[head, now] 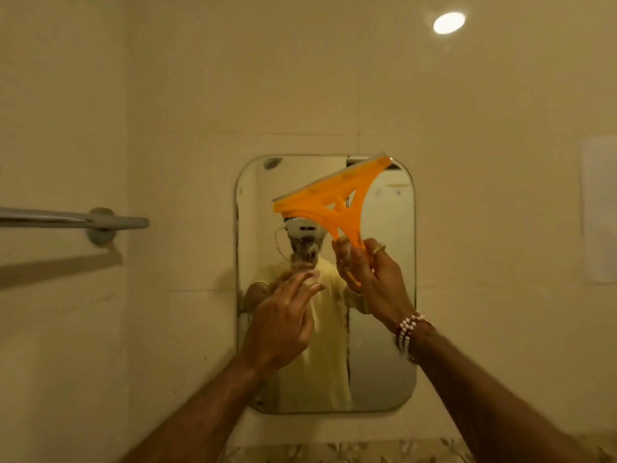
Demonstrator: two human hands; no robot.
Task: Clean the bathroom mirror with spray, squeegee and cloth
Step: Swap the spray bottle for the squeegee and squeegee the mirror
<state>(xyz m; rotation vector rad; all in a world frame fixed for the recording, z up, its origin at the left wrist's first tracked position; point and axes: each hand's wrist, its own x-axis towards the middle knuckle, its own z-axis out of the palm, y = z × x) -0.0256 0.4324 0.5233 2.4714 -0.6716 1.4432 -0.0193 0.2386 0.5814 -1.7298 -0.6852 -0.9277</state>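
A rounded rectangular mirror (384, 345) hangs on the tiled wall straight ahead. My right hand (370, 279) grips the handle of an orange squeegee (337, 198), whose blade slants up toward the mirror's top right corner. The blade edge lies against or very near the glass. My left hand (283, 322) hovers in front of the mirror's lower left part, fingers spread, holding nothing. No spray bottle or cloth is in view. The glass reflects a person in a pale yellow shirt.
A grey towel bar (76, 220) sticks out from the left wall at mirror height. A round ceiling light (449, 23) glows at the top right. A pale paper sheet (599, 208) is stuck on the wall at the far right. Patterned tiles run along the bottom edge.
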